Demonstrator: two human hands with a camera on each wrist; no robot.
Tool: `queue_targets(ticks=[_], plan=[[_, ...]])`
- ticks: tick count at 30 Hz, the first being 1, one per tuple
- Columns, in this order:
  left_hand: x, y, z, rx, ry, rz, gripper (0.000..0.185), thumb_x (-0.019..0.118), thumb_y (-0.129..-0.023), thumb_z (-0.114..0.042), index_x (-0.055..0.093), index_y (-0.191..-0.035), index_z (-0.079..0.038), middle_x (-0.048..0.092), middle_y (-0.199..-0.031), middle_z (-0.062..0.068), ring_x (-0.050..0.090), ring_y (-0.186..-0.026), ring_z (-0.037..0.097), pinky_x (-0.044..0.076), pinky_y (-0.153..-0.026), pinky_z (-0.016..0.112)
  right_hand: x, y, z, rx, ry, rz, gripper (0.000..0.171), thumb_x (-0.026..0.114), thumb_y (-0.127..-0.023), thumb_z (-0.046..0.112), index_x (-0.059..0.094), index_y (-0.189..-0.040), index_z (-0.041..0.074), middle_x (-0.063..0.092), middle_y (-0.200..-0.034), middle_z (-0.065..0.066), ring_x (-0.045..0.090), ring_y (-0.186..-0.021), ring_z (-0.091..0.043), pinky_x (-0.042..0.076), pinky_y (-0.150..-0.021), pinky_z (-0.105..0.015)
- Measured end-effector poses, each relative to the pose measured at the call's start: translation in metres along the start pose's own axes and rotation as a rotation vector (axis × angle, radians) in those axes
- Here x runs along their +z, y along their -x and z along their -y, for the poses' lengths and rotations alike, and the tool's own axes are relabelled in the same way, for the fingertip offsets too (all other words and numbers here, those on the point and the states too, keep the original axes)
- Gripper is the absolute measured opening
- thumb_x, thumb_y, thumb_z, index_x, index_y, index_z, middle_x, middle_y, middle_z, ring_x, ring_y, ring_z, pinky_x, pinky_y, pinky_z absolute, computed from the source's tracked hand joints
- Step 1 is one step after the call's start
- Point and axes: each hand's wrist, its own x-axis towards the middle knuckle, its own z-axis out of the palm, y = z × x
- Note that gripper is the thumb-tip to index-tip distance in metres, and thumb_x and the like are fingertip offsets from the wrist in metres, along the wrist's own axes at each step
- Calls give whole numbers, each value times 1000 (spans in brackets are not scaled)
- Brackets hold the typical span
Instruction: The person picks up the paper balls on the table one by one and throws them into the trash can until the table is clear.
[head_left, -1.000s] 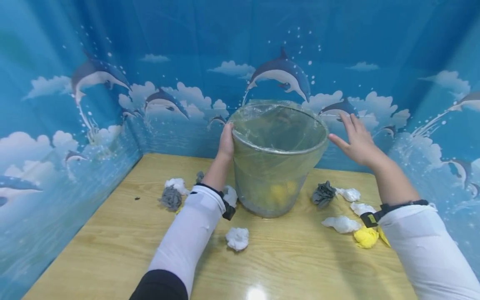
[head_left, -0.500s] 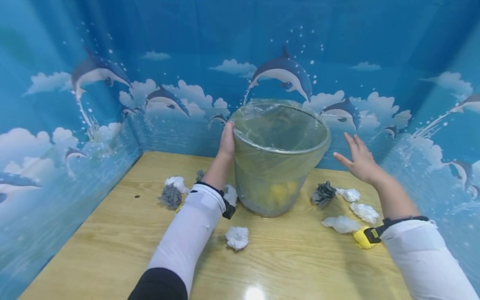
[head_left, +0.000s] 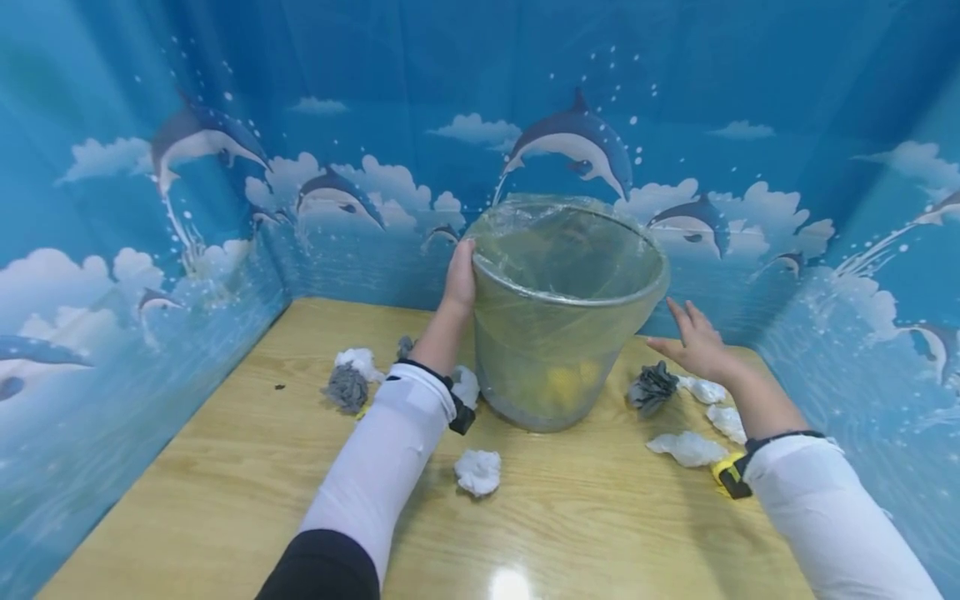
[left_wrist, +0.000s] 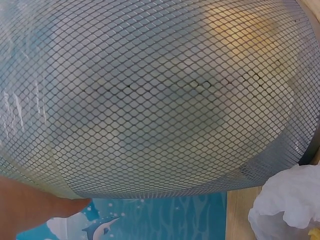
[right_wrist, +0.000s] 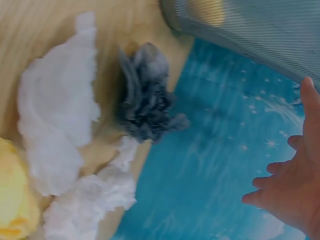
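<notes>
A mesh wastebasket (head_left: 555, 358) with a clear plastic liner (head_left: 562, 250) over its rim stands on the table. Through the mesh something yellow (head_left: 570, 379) shows inside, low down. My left hand (head_left: 459, 279) holds the basket's left side just below the rim; its other fingers are mostly hidden behind the wall. In the left wrist view one finger (left_wrist: 45, 202) lies along the mesh. My right hand (head_left: 697, 346), its fingers spread, hovers to the right of the basket, above a dark grey crumpled ball (head_left: 652, 387). Nothing is in that hand.
Right of the basket lie crumpled white pieces (head_left: 686, 448) and a yellow one (right_wrist: 15, 192). A white ball (head_left: 477, 472) sits in front. Grey (head_left: 347, 387) and white balls (head_left: 362, 362) lie at left. A dolphin-printed curtain (head_left: 420, 83) surrounds the wooden table (head_left: 225, 467).
My right hand has dropped from beside the rim to lower on the basket's right, staying spread. The left hand keeps its place on the basket.
</notes>
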Motion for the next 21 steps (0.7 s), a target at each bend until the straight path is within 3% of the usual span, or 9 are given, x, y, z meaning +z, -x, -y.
queue_targets(ticks=[7,14,21], plan=[[-1,0,-1,-20,-7,12,50,20,-101,-35,43,-134,-6,43,-118,7,41,-113,19,29,-107,38,23,-9,-11,-23,12,39,94,48,-96,53,-4,-154,0,-13,-151,-41,-4,-135,-63,12,-104,-76],[0,0,-2,-34,-13,3,34,21,-100,-36,45,-106,-12,41,-100,2,41,-98,18,31,-100,37,44,-17,-15,-33,11,52,94,54,-95,49,2,-153,-4,-6,-149,-45,0,-134,-65,13,-105,-75],[-1,0,-2,-31,-24,5,43,21,-100,-35,47,-122,-8,43,-107,4,42,-104,19,31,-103,38,65,-20,-20,-42,46,29,83,59,-95,34,14,-149,-9,3,-146,-48,7,-133,-66,16,-105,-74]])
